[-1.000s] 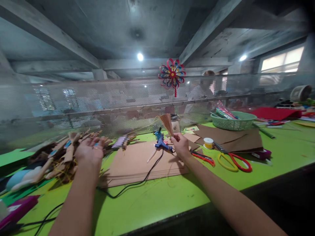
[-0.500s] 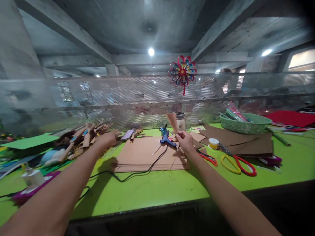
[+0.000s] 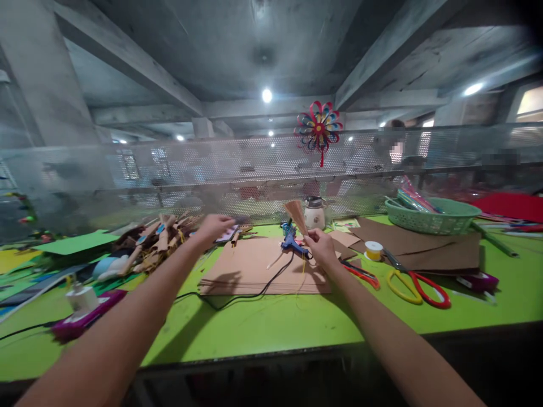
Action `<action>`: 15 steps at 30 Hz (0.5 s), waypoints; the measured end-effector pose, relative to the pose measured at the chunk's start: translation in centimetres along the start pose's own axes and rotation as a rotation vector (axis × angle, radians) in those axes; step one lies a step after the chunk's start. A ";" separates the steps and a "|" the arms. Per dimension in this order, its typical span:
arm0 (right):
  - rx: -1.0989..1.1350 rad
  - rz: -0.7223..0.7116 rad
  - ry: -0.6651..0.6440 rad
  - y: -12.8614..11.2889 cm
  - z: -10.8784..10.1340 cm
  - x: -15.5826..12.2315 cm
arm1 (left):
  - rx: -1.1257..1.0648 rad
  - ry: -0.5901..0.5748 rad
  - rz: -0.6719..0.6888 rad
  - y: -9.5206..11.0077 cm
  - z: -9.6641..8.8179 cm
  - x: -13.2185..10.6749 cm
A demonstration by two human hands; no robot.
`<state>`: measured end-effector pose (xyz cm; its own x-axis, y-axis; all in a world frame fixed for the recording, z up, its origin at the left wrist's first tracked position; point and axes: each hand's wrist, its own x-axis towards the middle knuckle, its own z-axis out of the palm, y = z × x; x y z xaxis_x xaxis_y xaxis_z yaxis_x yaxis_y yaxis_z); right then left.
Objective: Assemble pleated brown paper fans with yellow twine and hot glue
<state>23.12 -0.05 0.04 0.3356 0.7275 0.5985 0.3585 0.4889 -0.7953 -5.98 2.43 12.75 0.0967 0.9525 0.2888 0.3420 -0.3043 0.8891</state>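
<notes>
My right hand (image 3: 320,246) pinches the lower end of a pleated brown paper fan (image 3: 296,216), its wide end pointing up and left. Just left of that hand, a blue glue gun (image 3: 292,242) lies on a stack of brown paper sheets (image 3: 250,263), its black cord trailing left. My left hand (image 3: 215,228) is over the back left of the sheets, smeared by motion. A dark blurred shape (image 3: 241,219) shows by its fingertips; whether it is held I cannot tell. Below it are a lilac flat item (image 3: 228,233) and small rolled brown paper pieces (image 3: 236,236).
Brown paper pieces (image 3: 165,234) are heaped at left, near a purple power strip (image 3: 91,316). Right of my hand lie scissors (image 3: 403,285), a yellow thread spool (image 3: 373,250) and dark brown sheets (image 3: 449,254). A green basket (image 3: 432,217) and white jar (image 3: 314,215) stand behind.
My left hand has moved right, from the heap of brown paper pieces to above the lilac item. My right hand still holds the paper fan, now tilted more left. The view has shifted slightly.
</notes>
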 end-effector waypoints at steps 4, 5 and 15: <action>-0.016 -0.052 -0.075 -0.7 0.2 -0.5 | -0.071 -0.135 0.045 1.6 6.5 1.3; -0.015 -0.061 -0.097 -0.8 0.2 -0.5 | -0.073 -0.205 0.029 2.0 7.4 1.4; 0.006 -0.028 -0.318 0.0 -0.6 0.1 | 0.025 -0.383 0.029 2.0 5.4 0.3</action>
<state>23.70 -0.30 0.17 0.0358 0.8272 0.5608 0.3588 0.5131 -0.7797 -0.20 2.21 12.74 0.4475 0.8806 0.1561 0.3558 -0.3354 0.8723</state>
